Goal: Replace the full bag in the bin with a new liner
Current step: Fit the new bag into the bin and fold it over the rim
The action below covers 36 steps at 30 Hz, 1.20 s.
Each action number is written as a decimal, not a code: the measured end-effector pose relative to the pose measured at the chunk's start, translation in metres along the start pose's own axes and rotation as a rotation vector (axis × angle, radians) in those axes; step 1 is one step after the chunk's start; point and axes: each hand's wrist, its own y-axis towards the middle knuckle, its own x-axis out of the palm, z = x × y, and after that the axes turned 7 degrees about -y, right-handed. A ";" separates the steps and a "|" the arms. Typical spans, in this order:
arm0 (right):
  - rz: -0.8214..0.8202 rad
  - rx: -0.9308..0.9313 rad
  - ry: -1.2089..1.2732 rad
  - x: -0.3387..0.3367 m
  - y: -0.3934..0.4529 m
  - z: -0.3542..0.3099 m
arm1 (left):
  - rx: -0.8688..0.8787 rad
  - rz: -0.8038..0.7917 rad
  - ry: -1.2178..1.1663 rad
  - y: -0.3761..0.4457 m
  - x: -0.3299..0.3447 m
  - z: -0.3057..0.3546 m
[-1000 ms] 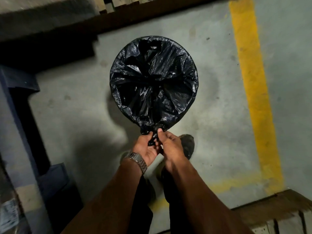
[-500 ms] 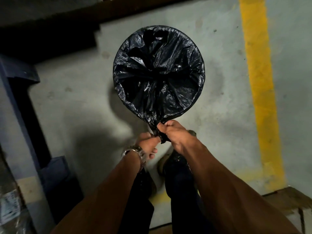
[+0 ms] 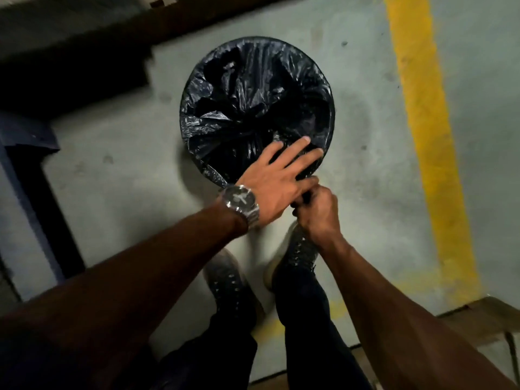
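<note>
Our left hand (image 3: 277, 187): fingers spread over black bin liner (image 3: 247, 108). Right hand (image 3: 316, 211): fingers clamp its gathered edge beside them.

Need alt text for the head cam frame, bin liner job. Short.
Seen from above, a person's right hand grips the gathered edge of a black liner stretched over a round bin, while the left hand, fingers spread, rests on the plastic at the near rim. A yellow line crosses the concrete floor to the right.

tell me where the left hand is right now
In the head view the left hand lies flat with fingers spread on the black bin liner at the bin's near rim, just left of the right hand pinching the gathered plastic.
</note>
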 end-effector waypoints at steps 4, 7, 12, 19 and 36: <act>0.081 -0.084 0.048 -0.015 0.015 0.016 | 0.015 -0.134 0.037 0.034 0.003 -0.002; 0.105 -0.082 0.104 -0.023 0.016 0.021 | 0.047 -0.159 0.064 0.051 0.000 0.003; 0.120 0.209 0.599 -0.029 0.015 0.024 | 0.108 -0.181 0.107 0.070 0.002 0.016; -0.071 0.403 1.207 -0.038 0.008 0.027 | 0.027 -0.140 0.090 0.067 0.012 0.021; 0.070 0.139 0.557 -0.031 0.024 0.039 | -0.243 0.118 -0.083 0.011 0.006 0.028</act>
